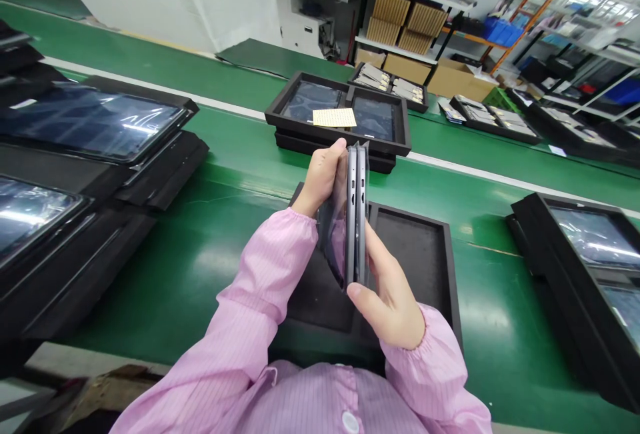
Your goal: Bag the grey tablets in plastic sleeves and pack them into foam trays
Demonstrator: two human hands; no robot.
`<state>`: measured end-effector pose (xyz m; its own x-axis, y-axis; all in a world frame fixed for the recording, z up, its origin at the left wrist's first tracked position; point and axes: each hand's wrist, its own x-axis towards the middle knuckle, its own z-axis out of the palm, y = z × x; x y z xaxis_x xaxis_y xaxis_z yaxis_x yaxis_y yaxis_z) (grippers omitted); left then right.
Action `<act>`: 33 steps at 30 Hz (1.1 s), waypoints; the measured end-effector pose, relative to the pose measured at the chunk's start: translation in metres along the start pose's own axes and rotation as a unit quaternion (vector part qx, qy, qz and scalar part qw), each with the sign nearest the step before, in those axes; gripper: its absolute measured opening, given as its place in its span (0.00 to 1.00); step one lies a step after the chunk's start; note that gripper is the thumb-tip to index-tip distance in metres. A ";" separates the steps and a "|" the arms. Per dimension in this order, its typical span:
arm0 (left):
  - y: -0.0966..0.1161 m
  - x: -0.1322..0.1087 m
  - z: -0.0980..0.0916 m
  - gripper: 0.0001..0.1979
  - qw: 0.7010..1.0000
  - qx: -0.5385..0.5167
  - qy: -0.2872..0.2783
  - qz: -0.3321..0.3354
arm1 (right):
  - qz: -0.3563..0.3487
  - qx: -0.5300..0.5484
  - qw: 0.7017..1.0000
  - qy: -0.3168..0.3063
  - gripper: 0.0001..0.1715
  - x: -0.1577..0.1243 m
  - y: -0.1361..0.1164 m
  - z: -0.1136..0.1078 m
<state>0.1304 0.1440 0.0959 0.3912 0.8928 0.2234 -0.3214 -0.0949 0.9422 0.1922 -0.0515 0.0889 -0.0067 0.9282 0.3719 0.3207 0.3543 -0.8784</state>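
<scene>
Grey-edged, 2 slim tablets (pixel 352 234) held on edge side by side, left hand (pixel 323 174) clasping the far end and right hand (pixel 393 297) the near end, above a black 2-compartment tray (pixel 415 254); seemingly a handling or edge-check step, next move calling for an even, slip-free grip on both.

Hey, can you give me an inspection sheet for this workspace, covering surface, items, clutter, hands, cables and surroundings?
Surface: green work surface, glossy, with a white line along it.
Job's things: two slim devices held face to face, edges up, above a black tray.
Clutter: stacked trays ahead carrying dark screens and a yellow sheet; more trays with screens at left and right.
Hands: left hand grips the devices' far end; right hand the near end.
Cables: nothing seen on the surface.
Surroundings: shelving with cardboard boxes beyond.
</scene>
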 end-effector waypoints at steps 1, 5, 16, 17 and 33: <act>0.000 -0.001 -0.001 0.36 1.000 0.000 0.000 -0.001 | -0.005 -0.004 1.000 -0.006 0.44 0.000 -0.001 0.000; 0.002 -0.003 -0.002 0.35 1.000 -0.003 0.004 -0.002 | -0.011 -0.018 1.000 -0.019 0.49 -0.001 -0.005 -0.001; -0.001 -0.002 -0.002 0.35 1.000 -0.015 -0.005 0.012 | 0.022 -0.010 0.995 0.094 0.31 0.001 -0.002 0.016; -0.001 -0.001 -0.002 0.35 1.000 -0.015 -0.006 0.012 | 0.028 -0.005 0.995 0.100 0.30 0.001 -0.002 0.017; -0.004 0.003 -0.002 0.36 1.000 -0.004 -0.017 0.009 | 0.021 0.013 0.997 0.069 0.33 -0.003 0.005 0.014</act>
<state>0.1309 0.1482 0.0927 0.4141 0.8756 0.2485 -0.3358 -0.1068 0.9359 0.1807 -0.0513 0.0795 0.1374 0.9183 0.3713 0.2938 0.3202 -0.9006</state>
